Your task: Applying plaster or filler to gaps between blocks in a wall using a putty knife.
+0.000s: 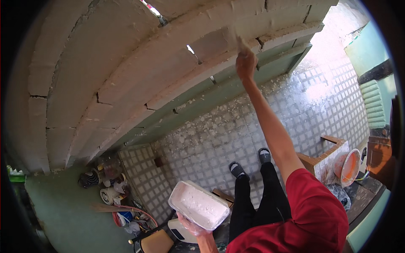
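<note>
My right hand (245, 64) is raised with fingers closed round a pale, motion-blurred tool (240, 42), apparently a spreader, at the panelled surface (190, 25) filling the upper view. That surface has rough filled seams, cracks and small gaps showing light. My left hand (190, 223), low in the middle, grips a rectangular plastic tub (199, 202) from below and the side; it holds white paste, with smears on its rim and on my fingers.
My sandalled feet (238, 170) are above a spattered tiled floor (206, 139). Buckets and clutter (109, 194) lie along the left wall. At right are a wooden box-like piece (320, 156), an orange-stained bucket (348, 168) and a dark bench (363, 194). A pale chair-like object (156, 240) sits bottom left.
</note>
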The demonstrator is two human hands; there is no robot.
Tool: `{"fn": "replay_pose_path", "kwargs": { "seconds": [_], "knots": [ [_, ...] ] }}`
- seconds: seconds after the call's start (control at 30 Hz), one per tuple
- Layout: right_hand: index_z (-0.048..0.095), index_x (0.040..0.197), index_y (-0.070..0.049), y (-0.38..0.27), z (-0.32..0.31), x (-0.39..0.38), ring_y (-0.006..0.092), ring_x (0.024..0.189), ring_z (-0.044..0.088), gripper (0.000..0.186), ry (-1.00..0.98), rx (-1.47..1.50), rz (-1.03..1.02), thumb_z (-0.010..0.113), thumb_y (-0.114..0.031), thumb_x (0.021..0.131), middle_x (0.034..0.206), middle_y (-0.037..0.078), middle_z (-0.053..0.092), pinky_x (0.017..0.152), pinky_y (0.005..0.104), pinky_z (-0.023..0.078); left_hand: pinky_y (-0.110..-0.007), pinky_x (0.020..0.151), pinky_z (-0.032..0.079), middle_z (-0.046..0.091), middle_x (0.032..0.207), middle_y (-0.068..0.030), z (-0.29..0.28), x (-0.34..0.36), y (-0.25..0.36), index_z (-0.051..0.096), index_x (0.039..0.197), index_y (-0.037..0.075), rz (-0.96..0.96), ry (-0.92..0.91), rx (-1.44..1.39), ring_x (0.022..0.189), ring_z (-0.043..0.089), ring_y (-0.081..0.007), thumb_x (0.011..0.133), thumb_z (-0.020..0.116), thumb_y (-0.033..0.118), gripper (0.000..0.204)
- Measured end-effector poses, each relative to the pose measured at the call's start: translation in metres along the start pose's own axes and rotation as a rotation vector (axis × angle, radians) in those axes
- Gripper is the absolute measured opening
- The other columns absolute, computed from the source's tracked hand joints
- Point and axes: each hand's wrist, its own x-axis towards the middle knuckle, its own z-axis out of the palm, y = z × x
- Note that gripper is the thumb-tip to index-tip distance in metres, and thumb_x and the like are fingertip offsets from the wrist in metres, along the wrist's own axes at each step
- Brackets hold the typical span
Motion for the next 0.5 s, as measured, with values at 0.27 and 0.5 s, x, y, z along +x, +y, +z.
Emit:
{"fn": "replay_pose_path", "kwargs": {
  "seconds": [0.27,0.5],
  "knots": [
    [0.066,0.117,-0.011,-0.025,0.051,-0.027,0.0427,0.075,0.061,0.050,-0.003,-0.232,-0.015,0.046,0.001,0.072,0.083,0.027,0.061,0.069,0.0445,0.048,-0.049,0.097,0.047,0.047,0.138,-0.0084,-0.007,-0.002,0.009,0.034,0.143,0.014,0.012,0.068,-0.013,0.120,0.052,-0.0319,0.092,0.036,0.055,0.065],
    [0.063,0.123,-0.023,-0.038,0.061,-0.073,0.0382,0.078,0.064,0.063,-0.114,0.138,-0.250,0.045,0.008,0.071,0.091,0.022,0.064,0.069,0.0429,0.050,-0.049,0.097,0.046,0.046,0.139,-0.0078,-0.012,-0.002,0.015,0.034,0.144,0.015,0.036,0.026,-0.021,0.120,0.052,-0.0320,0.092,0.037,0.056,0.067]
  ]
}}
